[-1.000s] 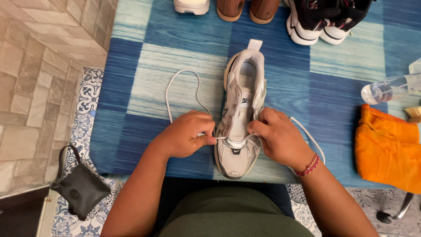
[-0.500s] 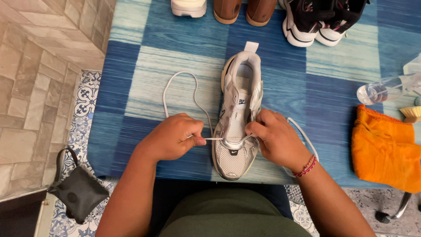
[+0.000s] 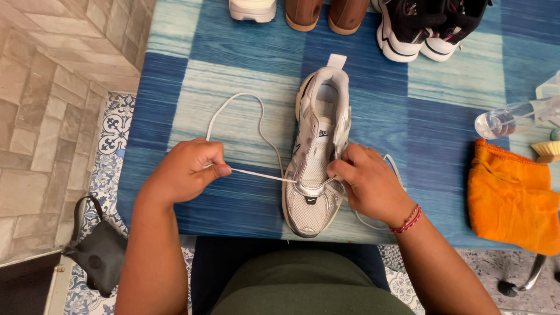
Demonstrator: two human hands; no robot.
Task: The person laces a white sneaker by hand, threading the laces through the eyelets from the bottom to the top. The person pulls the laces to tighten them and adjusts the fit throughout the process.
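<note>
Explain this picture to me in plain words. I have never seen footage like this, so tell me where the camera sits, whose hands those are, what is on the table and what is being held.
The camera sits on a person's head and looks down, so both bare hands are that person's own. A silver-white sneaker lies on a blue checked table. The left hand pinches a white shoelace and pulls it taut sideways from the shoe. The right hand, with a red bracelet on its wrist, holds the sneaker's side near the eyelets. Along the far edge stand more shoes. On the right lie an orange cloth, a clear bottle and a brush. A dark bag sits on the floor.
</note>
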